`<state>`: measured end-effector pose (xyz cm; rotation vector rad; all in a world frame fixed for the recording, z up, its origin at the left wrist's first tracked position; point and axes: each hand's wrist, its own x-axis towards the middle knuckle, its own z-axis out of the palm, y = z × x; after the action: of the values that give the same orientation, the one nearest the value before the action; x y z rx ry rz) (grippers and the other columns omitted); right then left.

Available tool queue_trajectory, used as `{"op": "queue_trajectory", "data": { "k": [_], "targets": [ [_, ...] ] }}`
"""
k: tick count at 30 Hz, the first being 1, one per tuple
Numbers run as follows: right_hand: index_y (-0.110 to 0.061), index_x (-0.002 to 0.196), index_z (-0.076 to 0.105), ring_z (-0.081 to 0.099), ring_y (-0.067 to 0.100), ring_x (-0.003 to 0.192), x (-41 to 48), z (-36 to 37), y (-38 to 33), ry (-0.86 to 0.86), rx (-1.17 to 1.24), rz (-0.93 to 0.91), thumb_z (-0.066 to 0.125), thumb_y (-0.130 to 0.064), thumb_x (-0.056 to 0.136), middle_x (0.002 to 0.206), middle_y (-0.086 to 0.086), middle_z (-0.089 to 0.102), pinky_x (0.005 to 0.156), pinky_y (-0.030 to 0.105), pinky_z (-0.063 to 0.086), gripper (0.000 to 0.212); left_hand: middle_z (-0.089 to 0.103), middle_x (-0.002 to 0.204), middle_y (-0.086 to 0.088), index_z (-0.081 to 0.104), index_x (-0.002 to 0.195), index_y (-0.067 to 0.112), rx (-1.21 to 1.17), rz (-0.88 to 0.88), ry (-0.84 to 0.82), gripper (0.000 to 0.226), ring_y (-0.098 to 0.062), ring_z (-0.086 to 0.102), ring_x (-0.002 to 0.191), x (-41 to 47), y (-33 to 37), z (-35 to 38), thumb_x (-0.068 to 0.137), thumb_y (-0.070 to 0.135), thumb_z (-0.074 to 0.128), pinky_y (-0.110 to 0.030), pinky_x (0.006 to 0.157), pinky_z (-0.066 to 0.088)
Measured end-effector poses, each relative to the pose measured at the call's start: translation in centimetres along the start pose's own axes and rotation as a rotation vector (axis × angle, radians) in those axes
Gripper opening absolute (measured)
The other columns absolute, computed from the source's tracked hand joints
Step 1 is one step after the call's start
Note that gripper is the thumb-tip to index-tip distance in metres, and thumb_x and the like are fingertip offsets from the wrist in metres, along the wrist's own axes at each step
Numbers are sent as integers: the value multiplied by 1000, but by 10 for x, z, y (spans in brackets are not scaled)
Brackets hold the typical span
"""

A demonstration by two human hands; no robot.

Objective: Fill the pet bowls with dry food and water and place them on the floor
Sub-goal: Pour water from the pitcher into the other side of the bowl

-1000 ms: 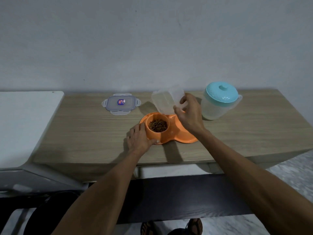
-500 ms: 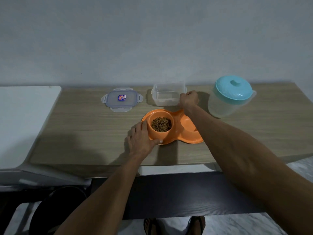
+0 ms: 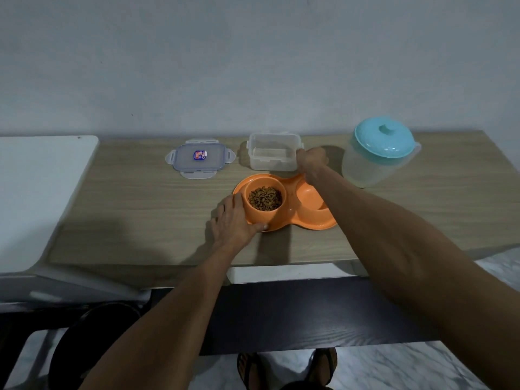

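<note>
An orange double pet bowl [image 3: 289,213] sits on the wooden table. Its left cup holds brown dry food [image 3: 265,198]; its right cup [image 3: 309,197] looks empty. My left hand [image 3: 235,220] rests on the bowl's left rim, thumb at the front edge. A clear, empty plastic container [image 3: 273,156] stands upright behind the bowl. My right hand [image 3: 311,161] grips its right end, with my forearm crossing above the right cup. A water jug with a teal lid [image 3: 380,152] stands at the right.
The container's lid [image 3: 200,159] lies flat to the left of the container. A white surface [image 3: 39,198] adjoins the wooden table [image 3: 140,215] on the left. A dark shelf runs below the table edge, and my sandalled feet show on the marble floor.
My right hand brought the tilted clear container away from above the bowl and set it upright behind the bowl. My left hand stayed on the bowl's rim.
</note>
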<state>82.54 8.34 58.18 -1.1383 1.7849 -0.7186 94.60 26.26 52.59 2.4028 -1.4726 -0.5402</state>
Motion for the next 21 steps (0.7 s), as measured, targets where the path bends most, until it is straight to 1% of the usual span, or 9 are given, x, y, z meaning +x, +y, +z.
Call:
{"op": "queue_trajectory", "data": {
  "k": [3, 5, 6, 8, 11, 12, 15, 18, 21],
  "targets": [
    [6, 116, 64, 62, 36, 110, -6, -14, -9, 6, -17, -81, 53, -26, 91, 122, 21, 65, 78, 30, 47, 41, 26, 153, -6, 17, 149, 21, -73, -19, -39, 115, -30, 26, 143, -4, 2, -6, 61, 61, 79, -51, 110, 32],
    [5, 104, 67, 63, 31, 100, -11, -26, -19, 10, -52, -164, 51, -25, 92, 108, 19, 68, 72, 27, 39, 36, 28, 150, -8, 18, 148, 19, -82, -23, -1, 119, -31, 27, 142, -7, 6, -10, 56, 69, 75, -53, 110, 33],
    [0, 97, 67, 60, 28, 91, -14, -34, -25, 17, -74, -203, 50, -24, 92, 97, 17, 66, 71, 26, 36, 30, 29, 150, -9, 20, 147, 17, -55, 3, 37, 120, -31, 28, 141, -8, 10, -12, 55, 73, 70, -53, 110, 34],
    [-6, 88, 66, 54, 26, 82, -19, -51, -38, 42, -74, -274, 49, -23, 93, 85, 11, 61, 69, 26, 35, 24, 28, 153, -10, 20, 149, 16, 13, 78, 89, 118, -30, 27, 143, -8, 22, -12, 57, 75, 64, -50, 112, 32],
    [-5, 96, 68, 58, 28, 87, -17, -78, -49, 123, -22, -376, 49, -23, 92, 91, 13, 67, 75, 33, 46, 26, 23, 159, -9, 18, 153, 12, 85, 175, 97, 113, -27, 21, 147, -5, 47, -9, 68, 70, 63, -45, 116, 25],
    [-4, 97, 68, 59, 28, 89, -14, -92, -51, 155, -10, -407, 48, -22, 92, 93, 13, 68, 77, 34, 47, 27, 24, 158, -9, 19, 153, 11, 109, 218, 93, 110, -26, 21, 147, -3, 58, -7, 69, 69, 62, -45, 116, 24],
    [-3, 92, 68, 58, 27, 87, 2, -131, -52, 242, 6, -457, 46, -18, 91, 87, 11, 67, 75, 35, 45, 28, 29, 156, -8, 23, 151, 11, 164, 310, 24, 106, -27, 20, 146, 3, 89, -1, 72, 71, 60, -48, 115, 24],
    [-4, 93, 69, 61, 26, 88, 24, -164, -40, 328, 29, -423, 45, -19, 92, 94, 12, 70, 78, 34, 47, 29, 32, 154, -9, 26, 150, 10, 198, 307, -5, 112, -28, 21, 146, 9, 109, 8, 67, 78, 58, -50, 114, 25],
    [-4, 96, 70, 62, 27, 90, 48, -187, -18, 415, 11, -342, 45, -23, 92, 97, 13, 71, 75, 29, 41, 31, 32, 154, -10, 25, 150, 9, 232, 275, -21, 116, -30, 21, 146, 11, 116, 17, 65, 80, 59, -51, 114, 25]
  ]
}}
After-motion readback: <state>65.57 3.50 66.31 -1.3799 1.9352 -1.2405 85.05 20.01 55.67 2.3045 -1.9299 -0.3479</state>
